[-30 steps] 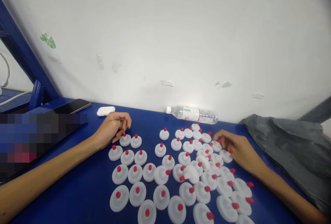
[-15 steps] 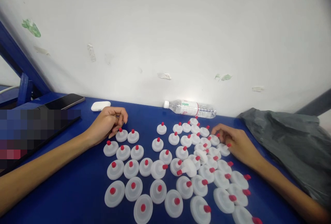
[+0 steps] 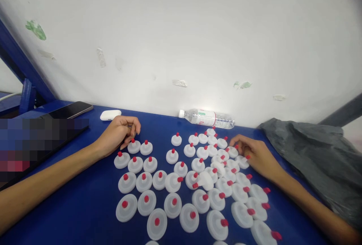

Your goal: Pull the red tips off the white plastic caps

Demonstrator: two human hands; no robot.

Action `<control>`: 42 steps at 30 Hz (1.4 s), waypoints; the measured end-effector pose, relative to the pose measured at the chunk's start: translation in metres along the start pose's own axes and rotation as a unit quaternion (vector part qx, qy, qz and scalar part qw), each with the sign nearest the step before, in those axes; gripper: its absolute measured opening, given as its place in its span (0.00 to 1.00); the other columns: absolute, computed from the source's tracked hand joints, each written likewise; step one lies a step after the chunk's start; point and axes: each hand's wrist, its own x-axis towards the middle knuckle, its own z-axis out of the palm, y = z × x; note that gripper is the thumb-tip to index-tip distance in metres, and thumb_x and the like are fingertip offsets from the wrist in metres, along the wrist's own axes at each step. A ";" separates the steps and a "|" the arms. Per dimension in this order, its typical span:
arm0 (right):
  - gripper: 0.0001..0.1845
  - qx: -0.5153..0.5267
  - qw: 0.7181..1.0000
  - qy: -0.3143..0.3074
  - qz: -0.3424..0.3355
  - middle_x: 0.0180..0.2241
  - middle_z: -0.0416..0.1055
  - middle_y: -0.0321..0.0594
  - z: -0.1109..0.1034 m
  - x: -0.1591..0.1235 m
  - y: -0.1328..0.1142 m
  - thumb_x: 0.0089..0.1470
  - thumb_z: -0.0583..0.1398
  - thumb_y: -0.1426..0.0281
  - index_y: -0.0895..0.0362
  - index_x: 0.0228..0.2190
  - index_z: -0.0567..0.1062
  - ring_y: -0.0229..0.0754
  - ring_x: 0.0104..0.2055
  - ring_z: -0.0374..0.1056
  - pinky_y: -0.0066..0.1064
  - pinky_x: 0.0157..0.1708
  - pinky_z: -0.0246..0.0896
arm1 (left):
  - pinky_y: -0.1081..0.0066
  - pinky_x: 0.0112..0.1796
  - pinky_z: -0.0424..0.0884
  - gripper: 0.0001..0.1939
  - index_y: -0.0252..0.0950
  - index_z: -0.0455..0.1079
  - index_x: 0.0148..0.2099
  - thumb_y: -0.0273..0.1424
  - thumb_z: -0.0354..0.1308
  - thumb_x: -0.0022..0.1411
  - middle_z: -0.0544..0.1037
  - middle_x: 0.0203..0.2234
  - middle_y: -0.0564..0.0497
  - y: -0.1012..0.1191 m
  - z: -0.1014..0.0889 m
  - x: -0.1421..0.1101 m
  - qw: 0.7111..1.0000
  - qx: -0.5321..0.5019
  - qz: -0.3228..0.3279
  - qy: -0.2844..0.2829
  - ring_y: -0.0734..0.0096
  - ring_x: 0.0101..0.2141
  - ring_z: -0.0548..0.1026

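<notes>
Many round, translucent white plastic caps with red tips, such as this cap [image 3: 126, 207], lie over the blue table, mostly tip up. My left hand [image 3: 123, 131] rests on its side behind the left-hand caps, fingers loosely bent and holding nothing I can see. Its lower fingertips come close to a cap [image 3: 134, 146]; I cannot tell if they touch. On the right, my right hand [image 3: 256, 153] rests beside the crowded caps, fingers loosely curved, its fingertips next to a cap [image 3: 232, 152]. Part of its thumb side is hidden. One cap [image 3: 206, 181] lies tipped over others.
A clear bottle [image 3: 206, 118] lies on its side against the white wall [image 3: 181, 41]. A white case [image 3: 110, 115] and a phone [image 3: 76, 109] are at the back left, beside a blurred-out dark device [image 3: 36, 150]. Dark grey fabric [image 3: 305, 150] lies at right.
The view has shifted slightly, so the caps sit a little higher in the picture. Both hands keep the same places and poses beside the caps.
</notes>
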 end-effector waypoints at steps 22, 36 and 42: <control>0.19 -0.008 1.000 0.002 -0.001 0.21 0.67 0.31 0.000 -0.001 0.002 0.44 0.53 0.75 0.52 0.35 0.79 0.39 0.22 0.63 0.29 0.27 0.56 | 0.80 0.10 0.53 0.09 0.35 0.71 0.23 0.24 0.52 0.34 0.67 0.12 0.56 0.006 0.004 -0.001 1.000 -0.003 -0.005 0.016 0.80 0.10 0.58; 0.20 -0.011 1.000 0.006 -0.020 0.21 0.67 0.30 0.000 -0.001 0.002 0.45 0.52 0.75 0.52 0.35 0.79 0.38 0.22 0.64 0.29 0.27 0.56 | 0.82 0.10 0.53 0.09 0.34 0.71 0.24 0.24 0.53 0.35 0.67 0.13 0.56 0.010 0.008 -0.003 1.000 0.014 0.000 0.014 0.81 0.11 0.59; 0.21 -0.012 1.000 0.008 -0.023 0.21 0.67 0.30 -0.001 -0.001 0.003 0.45 0.52 0.76 0.53 0.36 0.80 0.38 0.22 0.65 0.29 0.27 0.56 | 0.81 0.11 0.53 0.09 0.35 0.70 0.26 0.25 0.54 0.37 0.68 0.15 0.57 0.006 0.004 -0.002 0.999 0.032 0.008 0.003 0.81 0.12 0.60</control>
